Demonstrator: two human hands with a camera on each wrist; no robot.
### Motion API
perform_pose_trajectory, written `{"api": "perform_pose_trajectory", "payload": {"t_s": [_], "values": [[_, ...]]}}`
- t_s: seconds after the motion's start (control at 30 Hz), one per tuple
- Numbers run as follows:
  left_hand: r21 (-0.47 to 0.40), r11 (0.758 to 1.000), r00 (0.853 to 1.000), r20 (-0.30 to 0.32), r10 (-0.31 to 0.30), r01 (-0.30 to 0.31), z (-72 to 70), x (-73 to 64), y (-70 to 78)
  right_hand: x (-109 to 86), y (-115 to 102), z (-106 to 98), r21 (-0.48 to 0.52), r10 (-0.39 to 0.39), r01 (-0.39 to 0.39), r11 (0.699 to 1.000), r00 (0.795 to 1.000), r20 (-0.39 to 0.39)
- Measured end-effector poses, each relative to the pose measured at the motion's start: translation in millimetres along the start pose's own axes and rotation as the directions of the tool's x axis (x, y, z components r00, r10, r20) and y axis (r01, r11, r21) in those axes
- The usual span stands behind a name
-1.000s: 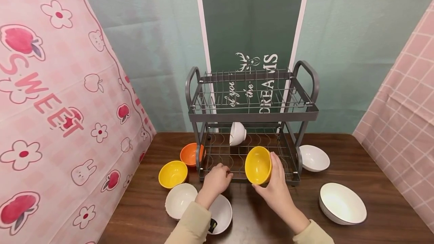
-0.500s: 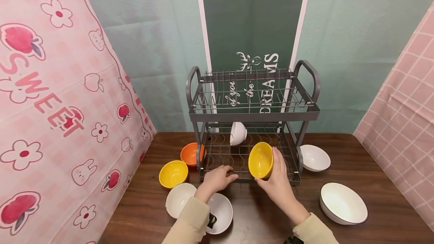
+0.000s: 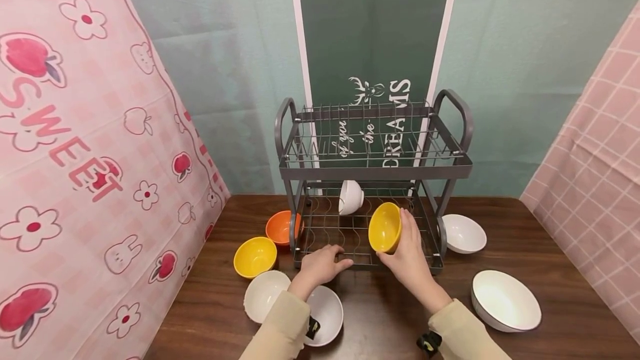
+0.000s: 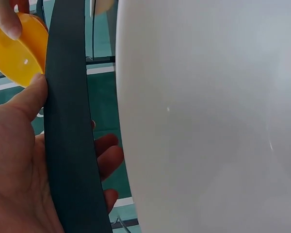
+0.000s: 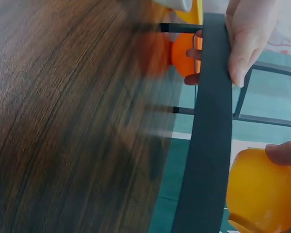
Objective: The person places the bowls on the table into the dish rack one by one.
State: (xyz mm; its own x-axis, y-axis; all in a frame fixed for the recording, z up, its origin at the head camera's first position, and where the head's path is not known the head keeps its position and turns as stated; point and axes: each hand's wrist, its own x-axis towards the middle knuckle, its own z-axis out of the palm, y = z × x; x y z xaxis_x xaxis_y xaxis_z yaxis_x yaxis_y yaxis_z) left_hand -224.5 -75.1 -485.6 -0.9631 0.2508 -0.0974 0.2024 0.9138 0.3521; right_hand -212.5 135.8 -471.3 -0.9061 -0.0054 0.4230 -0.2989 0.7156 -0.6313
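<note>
Tabletop rack: yellow bowl moved inward (slightly).

L grip curled (thumb out), R grip fingers clasping.

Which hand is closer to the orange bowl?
The left. The left hand grips the dish rack's front rail at its left half, a short way right of the orange bowl. The right hand is farther right, holding the yellow bowl.
</note>
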Motion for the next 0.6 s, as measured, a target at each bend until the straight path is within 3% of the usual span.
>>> {"api": "perform_pose_trajectory", "payload": {"t_s": [0.27, 0.6], "values": [[0.013, 1.0, 1.0, -0.003, -0.006, 0.006, 2.3, -1.0, -2.5, 12.0, 3, 9, -0.022, 0.002, -0.001, 1.0, 0.999, 0.043], [-0.007, 1.0, 1.0, 0.001, 0.004, -0.004, 1.2, 1.1, -2.8, 44.5, 5, 17, -0.079, -0.032, 0.039, 0.996, 0.996, 0.078]]}}
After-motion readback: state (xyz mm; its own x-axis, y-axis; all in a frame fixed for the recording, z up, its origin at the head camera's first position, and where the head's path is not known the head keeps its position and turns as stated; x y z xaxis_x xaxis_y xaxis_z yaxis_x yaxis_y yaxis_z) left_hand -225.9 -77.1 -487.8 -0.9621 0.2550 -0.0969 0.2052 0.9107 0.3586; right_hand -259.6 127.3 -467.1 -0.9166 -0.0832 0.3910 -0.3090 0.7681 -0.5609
